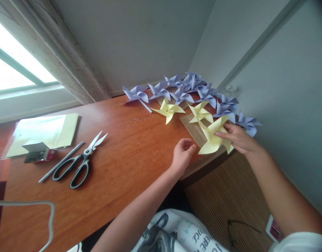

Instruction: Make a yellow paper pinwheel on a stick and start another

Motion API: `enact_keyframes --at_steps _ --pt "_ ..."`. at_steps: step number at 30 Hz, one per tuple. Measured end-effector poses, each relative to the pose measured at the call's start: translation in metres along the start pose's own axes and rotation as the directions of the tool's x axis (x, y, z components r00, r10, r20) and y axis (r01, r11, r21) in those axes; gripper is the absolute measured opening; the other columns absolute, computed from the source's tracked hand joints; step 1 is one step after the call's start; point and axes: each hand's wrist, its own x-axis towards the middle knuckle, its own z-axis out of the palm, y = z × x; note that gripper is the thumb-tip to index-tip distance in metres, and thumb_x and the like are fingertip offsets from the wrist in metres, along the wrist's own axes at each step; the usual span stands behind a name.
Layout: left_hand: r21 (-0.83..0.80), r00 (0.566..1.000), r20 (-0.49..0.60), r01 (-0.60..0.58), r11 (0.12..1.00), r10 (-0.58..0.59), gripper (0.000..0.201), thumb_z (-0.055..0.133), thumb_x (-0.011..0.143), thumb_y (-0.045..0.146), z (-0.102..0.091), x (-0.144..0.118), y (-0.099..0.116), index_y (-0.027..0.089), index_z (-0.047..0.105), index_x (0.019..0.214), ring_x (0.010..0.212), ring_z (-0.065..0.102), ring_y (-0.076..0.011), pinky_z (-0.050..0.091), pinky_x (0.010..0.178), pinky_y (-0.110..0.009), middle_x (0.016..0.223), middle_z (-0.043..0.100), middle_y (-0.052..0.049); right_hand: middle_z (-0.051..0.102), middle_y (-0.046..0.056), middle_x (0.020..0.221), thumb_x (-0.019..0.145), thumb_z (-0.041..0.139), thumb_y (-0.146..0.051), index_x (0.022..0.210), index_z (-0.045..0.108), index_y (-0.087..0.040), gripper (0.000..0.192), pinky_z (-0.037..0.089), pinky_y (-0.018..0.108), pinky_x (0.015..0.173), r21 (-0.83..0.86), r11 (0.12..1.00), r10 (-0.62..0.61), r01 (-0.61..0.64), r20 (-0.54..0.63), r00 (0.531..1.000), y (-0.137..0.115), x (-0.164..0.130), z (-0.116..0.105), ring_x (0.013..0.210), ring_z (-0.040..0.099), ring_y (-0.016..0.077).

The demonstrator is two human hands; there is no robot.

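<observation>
Between the thumb and fingers of my right hand (236, 137) is a yellow paper pinwheel (215, 135), held over the table's right edge. My left hand (184, 154) hovers just left of it, fingers curled in and thumb close to them; whether anything small is inside I cannot make out. Two more yellow pinwheels lie behind, one on the left (168, 110) and one nearer (201, 112) on a sheet of brown printed paper (193, 131). Several purple pinwheels (181, 94) cluster along the back, and one at the left (136, 94) shows a white stick.
Scissors (84, 157) lie spread on the wooden table (129, 164) beside a grey stick (61, 161). A small open box (38, 153) and a stack of yellow paper (68, 129) are at the left. Tiny bits (140, 120) are scattered mid-table. A white cable (51, 217) crosses the front left.
</observation>
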Motion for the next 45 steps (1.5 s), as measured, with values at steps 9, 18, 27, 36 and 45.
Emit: enact_keyframes --at_steps 9,18,27,36,45 --pt "-0.083 0.992 0.117 0.048 0.995 -0.038 0.017 0.071 0.082 0.032 0.003 0.008 0.027 0.015 0.071 0.088 0.081 0.065 -0.0168 0.049 0.084 -0.03 0.089 0.072 -0.008 0.078 0.007 0.114 0.069 0.087 -0.028 0.124 0.068 -0.026 0.058 0.064 0.037 0.083 0.145 0.975 0.124 -0.169 0.276 0.953 -0.006 0.018 0.019 0.096 0.077 0.0274" --pt "-0.098 0.966 0.244 0.114 0.989 -0.087 0.027 0.076 0.072 0.028 0.014 0.01 0.021 0.013 0.072 0.094 0.093 0.07 -0.0256 0.052 0.091 -0.039 0.097 0.075 -0.013 0.077 0.004 0.113 0.068 0.089 -0.032 0.115 0.073 -0.025 0.05 0.061 0.036 0.09 -0.014 0.998 0.059 -0.057 0.234 0.97 0.003 0.021 0.013 0.106 0.073 0.0274" --pt "-0.107 0.979 -0.11 0.158 0.982 -0.17 0.041 0.067 0.068 0.019 0.012 0.023 0.009 0.02 0.061 0.109 0.123 0.06 -0.0289 0.047 0.103 -0.039 0.128 0.066 -0.015 0.079 0.003 0.108 0.068 0.089 -0.029 0.108 0.073 -0.026 0.043 0.064 0.032 0.08 -0.065 0.986 0.166 -0.156 0.213 0.963 -0.015 0.056 -0.039 0.088 0.076 0.0217" --pt "-0.167 0.973 -0.139 0.161 0.973 -0.185 0.038 0.066 0.071 0.016 0.021 0.028 0.015 0.018 0.06 0.108 0.117 0.063 -0.0274 0.049 0.097 -0.035 0.121 0.068 -0.015 0.079 0.004 0.11 0.07 0.088 -0.029 0.107 0.076 -0.024 0.04 0.062 0.039 0.091 -0.222 0.971 0.147 -0.085 0.283 0.948 -0.023 0.075 -0.011 0.097 0.075 0.0255" --pt "-0.192 0.993 0.017 0.118 0.974 -0.117 0.025 0.079 0.072 0.025 0.018 0.021 0.019 0.013 0.071 0.094 0.091 0.07 -0.0238 0.052 0.088 -0.037 0.101 0.076 -0.014 0.078 0.001 0.111 0.067 0.087 -0.027 0.109 0.076 -0.029 0.044 0.059 0.042 0.094 -0.138 0.99 0.079 -0.034 0.338 0.938 -0.024 0.046 0.025 0.103 0.074 0.028"
